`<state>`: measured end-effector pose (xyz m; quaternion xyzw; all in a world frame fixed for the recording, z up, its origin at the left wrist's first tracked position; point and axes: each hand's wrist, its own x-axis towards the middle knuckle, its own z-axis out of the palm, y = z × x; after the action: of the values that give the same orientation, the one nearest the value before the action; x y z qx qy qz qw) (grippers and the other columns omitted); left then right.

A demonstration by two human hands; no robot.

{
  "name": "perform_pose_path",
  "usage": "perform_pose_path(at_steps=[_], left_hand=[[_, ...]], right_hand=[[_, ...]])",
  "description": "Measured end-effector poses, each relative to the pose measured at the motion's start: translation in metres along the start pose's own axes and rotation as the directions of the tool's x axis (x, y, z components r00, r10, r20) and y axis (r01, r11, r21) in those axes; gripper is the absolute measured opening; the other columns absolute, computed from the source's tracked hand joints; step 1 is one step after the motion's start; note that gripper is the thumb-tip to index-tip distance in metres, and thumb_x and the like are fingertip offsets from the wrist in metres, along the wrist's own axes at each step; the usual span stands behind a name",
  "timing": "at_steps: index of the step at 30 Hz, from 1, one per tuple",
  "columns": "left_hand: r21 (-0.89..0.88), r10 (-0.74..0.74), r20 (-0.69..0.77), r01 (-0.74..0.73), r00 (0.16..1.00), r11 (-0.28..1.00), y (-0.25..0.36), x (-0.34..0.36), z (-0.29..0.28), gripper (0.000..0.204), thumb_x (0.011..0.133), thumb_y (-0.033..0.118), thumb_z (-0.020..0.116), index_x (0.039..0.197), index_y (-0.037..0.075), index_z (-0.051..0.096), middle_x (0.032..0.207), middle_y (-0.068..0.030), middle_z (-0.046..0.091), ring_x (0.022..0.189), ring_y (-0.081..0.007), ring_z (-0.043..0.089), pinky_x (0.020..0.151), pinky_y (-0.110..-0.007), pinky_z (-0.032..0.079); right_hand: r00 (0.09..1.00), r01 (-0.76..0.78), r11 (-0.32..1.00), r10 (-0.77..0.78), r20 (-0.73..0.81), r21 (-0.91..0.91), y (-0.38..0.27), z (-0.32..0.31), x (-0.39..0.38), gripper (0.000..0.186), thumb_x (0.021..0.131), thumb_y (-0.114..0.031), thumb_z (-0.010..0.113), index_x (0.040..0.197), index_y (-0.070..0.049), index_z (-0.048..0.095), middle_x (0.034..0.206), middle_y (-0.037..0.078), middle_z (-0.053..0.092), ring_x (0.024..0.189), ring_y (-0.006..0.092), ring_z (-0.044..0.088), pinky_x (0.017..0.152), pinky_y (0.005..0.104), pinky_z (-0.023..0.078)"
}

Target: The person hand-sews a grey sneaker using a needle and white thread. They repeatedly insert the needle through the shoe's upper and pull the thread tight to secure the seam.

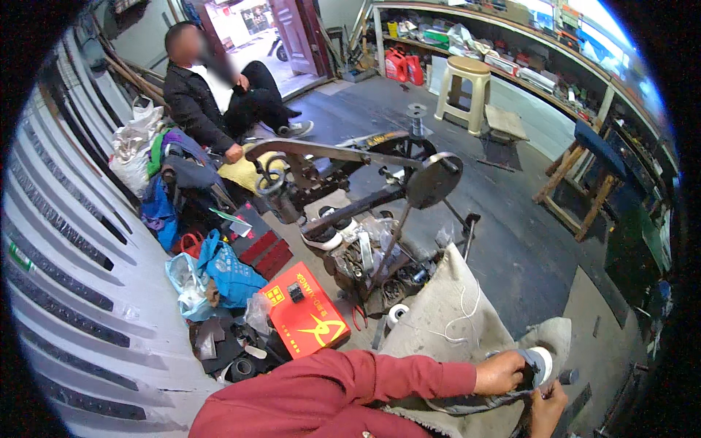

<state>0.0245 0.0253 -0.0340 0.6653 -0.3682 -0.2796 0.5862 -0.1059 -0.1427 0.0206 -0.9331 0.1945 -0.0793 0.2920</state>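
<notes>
The left hand [502, 374] grips a grey shoe with a white sole [537, 365], its fingers [520, 379] curled into the shoe opening. The right hand [546, 406] sits just below the shoe, fingers pinched against its lower edge. The shoe rests over a beige cloth [445, 306], right of the flat red box [305, 310].

One plastic stool [464, 82], two red jugs [404, 67], one red box [307, 310], one seated person [212, 91].
</notes>
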Motion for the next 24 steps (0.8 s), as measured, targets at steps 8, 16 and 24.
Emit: perform_pose_path(at_steps=[8, 16, 24], left_hand=[[-0.060, 0.118, -0.035, -0.120, 0.992, 0.991, -0.008, -0.006, 0.000, 0.031, 0.091, 0.025, 0.063, 0.091, -0.006, 0.062, 0.089, -0.0253, 0.064, 0.082, -0.0381, 0.061, 0.075, -0.046, 0.048], [0.147, 0.060, -0.111, -0.044, 0.992, 0.988, 0.005, 0.000, 0.015, 0.056, 0.098, 0.047, 0.058, 0.090, -0.008, 0.059, 0.096, -0.0284, 0.060, 0.093, -0.0400, 0.060, 0.080, -0.050, 0.045], [-0.124, -0.188, -0.110, 0.174, 0.976, 0.977, 0.005, 0.014, 0.020, 0.052, 0.099, 0.043, 0.056, 0.100, -0.008, 0.065, 0.093, -0.0280, 0.068, 0.087, -0.0383, 0.066, 0.077, -0.048, 0.048]], right_hand=[[0.996, -0.068, 0.980, 0.055, -0.075, -0.185, 0.061, 0.016, -0.022, 0.026, 0.092, -0.020, 0.072, 0.093, 0.006, 0.069, 0.071, 0.022, 0.062, 0.063, 0.0305, 0.052, 0.067, 0.0423, 0.048], [0.996, -0.045, 0.306, 0.083, 0.021, 0.951, 0.029, 0.013, -0.070, 0.059, 0.102, -0.039, 0.060, 0.147, -0.003, 0.047, 0.105, 0.009, 0.064, 0.075, 0.0201, 0.060, 0.065, 0.0329, 0.049], [0.938, 0.144, -0.201, 0.338, -0.070, 0.969, -0.004, -0.013, -0.057, 0.034, 0.101, -0.036, 0.060, 0.102, -0.004, 0.069, 0.065, 0.000, 0.049, 0.051, 0.0137, 0.041, 0.052, 0.0254, 0.040]])
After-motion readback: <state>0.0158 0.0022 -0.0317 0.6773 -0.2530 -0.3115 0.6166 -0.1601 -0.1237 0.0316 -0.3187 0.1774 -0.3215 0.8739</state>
